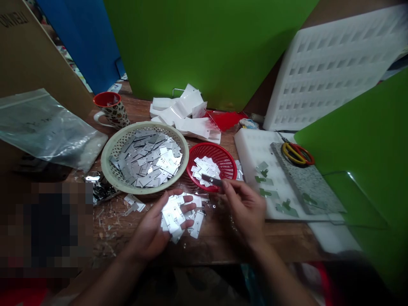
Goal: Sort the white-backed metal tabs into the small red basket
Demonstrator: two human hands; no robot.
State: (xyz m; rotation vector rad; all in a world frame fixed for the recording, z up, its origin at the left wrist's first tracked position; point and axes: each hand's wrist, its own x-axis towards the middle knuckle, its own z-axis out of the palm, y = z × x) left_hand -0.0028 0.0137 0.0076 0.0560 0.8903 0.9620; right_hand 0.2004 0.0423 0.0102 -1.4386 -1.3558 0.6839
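Several small flat metal plates (174, 214) with holes and slots lie in my left hand (149, 233), whose fingers cup around them. Pinched between the thumb and fingers of my right hand (247, 208) is one narrow metal plate (210, 179), seen at a slant over the near rim of a red plastic basket (230, 163). Inside that basket is a pile of similar bright plates (205, 165). A larger pale green basket (106, 163) to its left holds many grey and shiny plates (143, 159). More loose plates (196, 223) rest on the wooden table beyond my left fingers.
On the right, a white foam tray (250, 157) carries several plates with tabs, and a stone slab (296, 182) bears scissors (296, 154). A patterned mug (116, 112), plastic bag (47, 131) and white packaging (185, 110) stand behind. Green boards (204, 51) rise at back and right.
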